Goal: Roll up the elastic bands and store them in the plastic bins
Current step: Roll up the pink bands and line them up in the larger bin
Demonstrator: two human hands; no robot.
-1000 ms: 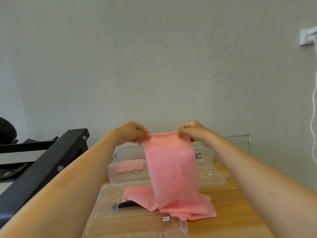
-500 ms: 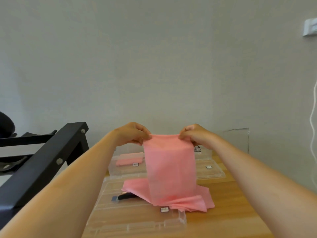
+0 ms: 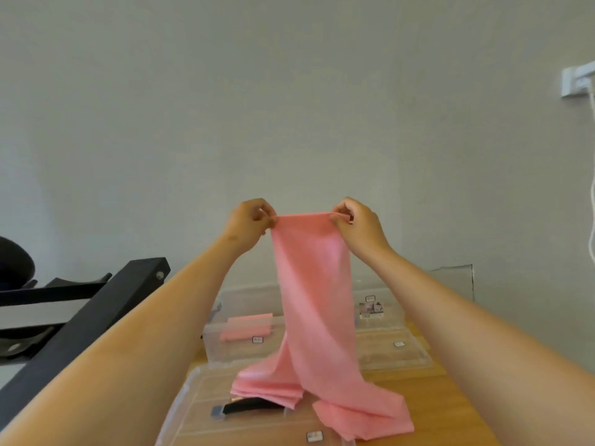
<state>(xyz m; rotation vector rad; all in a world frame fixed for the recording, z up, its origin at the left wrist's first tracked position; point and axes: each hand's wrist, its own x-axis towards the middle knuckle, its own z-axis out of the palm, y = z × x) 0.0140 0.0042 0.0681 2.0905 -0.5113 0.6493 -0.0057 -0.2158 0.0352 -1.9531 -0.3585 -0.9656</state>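
A long pink elastic band hangs from both my hands above the table. My left hand pinches its top left corner and my right hand pinches the top right corner. The band's lower end lies folded in a heap on a clear plastic lid near me. Behind it stands a clear plastic bin holding a rolled pink band. A second clear bin stands to its right.
A black strap lies on the near lid by the band's heap. A black metal frame slants along the left. The wooden table runs to the grey wall. A white cable hangs at the right edge.
Both hands have lifted the band's top edge higher, drawing more of it up off the heap. The view has tilted so the hands sit higher against the wall.
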